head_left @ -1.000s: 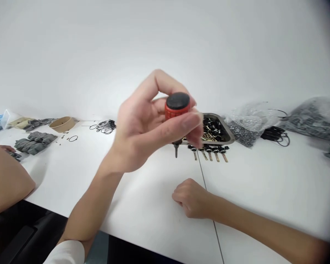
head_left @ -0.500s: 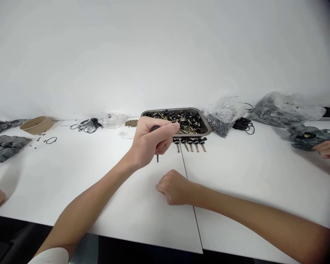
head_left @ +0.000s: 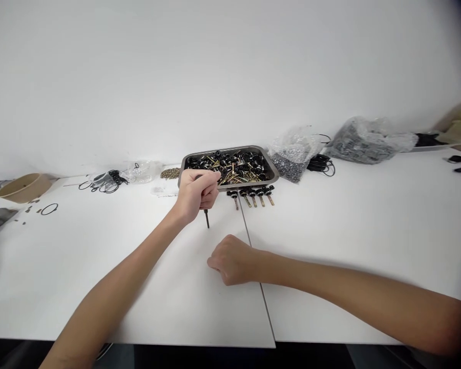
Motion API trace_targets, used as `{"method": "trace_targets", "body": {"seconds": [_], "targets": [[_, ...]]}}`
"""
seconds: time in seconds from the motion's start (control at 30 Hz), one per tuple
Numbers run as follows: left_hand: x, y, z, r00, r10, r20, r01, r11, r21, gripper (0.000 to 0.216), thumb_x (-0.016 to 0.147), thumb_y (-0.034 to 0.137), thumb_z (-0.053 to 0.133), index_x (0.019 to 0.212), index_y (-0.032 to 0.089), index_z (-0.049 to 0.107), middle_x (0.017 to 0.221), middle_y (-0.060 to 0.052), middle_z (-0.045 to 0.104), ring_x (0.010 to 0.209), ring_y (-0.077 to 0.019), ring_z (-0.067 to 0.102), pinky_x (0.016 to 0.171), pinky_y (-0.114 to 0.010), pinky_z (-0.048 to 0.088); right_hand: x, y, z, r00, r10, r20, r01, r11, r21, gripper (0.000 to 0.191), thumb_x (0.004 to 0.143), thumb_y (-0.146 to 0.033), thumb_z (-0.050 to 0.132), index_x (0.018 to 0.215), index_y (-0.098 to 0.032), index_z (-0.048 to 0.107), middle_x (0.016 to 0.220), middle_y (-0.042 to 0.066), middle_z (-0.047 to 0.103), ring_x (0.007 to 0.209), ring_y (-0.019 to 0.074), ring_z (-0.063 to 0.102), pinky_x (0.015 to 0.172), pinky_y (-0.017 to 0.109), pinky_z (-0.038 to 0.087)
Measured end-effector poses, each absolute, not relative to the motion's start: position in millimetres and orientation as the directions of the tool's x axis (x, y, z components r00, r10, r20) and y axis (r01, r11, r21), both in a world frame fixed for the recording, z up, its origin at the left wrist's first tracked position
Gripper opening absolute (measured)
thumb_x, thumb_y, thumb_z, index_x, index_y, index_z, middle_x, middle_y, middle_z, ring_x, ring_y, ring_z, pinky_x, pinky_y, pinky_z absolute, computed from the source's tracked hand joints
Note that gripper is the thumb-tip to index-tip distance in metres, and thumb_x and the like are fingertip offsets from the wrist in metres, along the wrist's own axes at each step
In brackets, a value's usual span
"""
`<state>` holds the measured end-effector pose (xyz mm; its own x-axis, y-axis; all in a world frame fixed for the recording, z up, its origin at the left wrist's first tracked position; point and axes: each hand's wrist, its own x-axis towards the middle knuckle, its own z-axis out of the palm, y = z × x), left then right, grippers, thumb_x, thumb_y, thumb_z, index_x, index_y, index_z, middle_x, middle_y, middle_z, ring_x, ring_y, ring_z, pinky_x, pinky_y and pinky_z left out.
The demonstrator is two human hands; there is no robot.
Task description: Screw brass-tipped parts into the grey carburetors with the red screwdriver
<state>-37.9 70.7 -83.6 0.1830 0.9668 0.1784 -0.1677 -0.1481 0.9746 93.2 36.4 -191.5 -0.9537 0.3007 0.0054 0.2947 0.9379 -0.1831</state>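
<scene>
Left hand (head_left: 197,195) clenched on screwdriver (head_left: 206,219): handle buried in fist, dark shaft upright, tip down at white table (head_left: 100,266). Right hand (head_left: 232,259) fisted on table, just below tip. Metal tray (head_left: 272,165) of black-brass parts behind, five parts (head_left: 251,197) lined along its front.

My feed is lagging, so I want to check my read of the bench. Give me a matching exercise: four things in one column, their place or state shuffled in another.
1 screwdriver
2 metal tray
3 brown bowl
4 right hand

a far left on the table
b closed in a fist, resting on the table
c gripped in the left hand, tip down
d at the table's back edge, full of black and brass parts

Pairs: 1-c, 2-d, 3-a, 4-b
</scene>
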Motion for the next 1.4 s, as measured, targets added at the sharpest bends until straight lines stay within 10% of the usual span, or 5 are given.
{"method": "trace_targets", "body": {"seconds": [0.87,1.07,1.4], "targets": [[-29,57,-76,0.454,0.886,0.098,0.140,-0.180,0.974,0.044,0.085,0.034,0.060,0.051,0.016,0.037,0.045,0.005,0.032,0.043,-0.0045,0.026,0.042,-0.023,0.017,95,37,-185,-0.954,0.300,-0.007,0.293,0.928,-0.230,0.020,0.055,-0.010,0.047,0.053,-0.015,0.028,0.044,-0.003,0.029,0.048,0.0115,0.012,0.046,0.029,0.018],[-29,56,-78,0.506,0.862,-0.023,0.506,-0.275,0.817,0.011,0.087,0.030,0.053,0.090,0.020,0.049,0.061,0.006,0.039,0.055,-0.0079,0.033,0.051,-0.021,0.030,95,37,-187,-0.954,0.297,0.028,0.280,0.924,-0.259,0.023,0.056,-0.010,0.048,0.052,-0.015,0.027,0.044,-0.004,0.028,0.050,0.0111,0.009,0.047,0.030,0.017],[-37,81,-129,0.676,0.653,-0.342,0.702,-0.428,0.569,0.041,0.073,0.006,0.044,0.109,0.023,0.053,0.104,-0.005,0.053,0.090,-0.0173,0.048,0.074,-0.029,0.041,91,38,-192,-0.958,0.286,0.020,0.278,0.943,-0.183,0.017,0.054,-0.010,0.048,0.050,-0.016,0.033,0.043,-0.004,0.033,0.048,0.0103,0.015,0.055,0.030,0.021]]}}
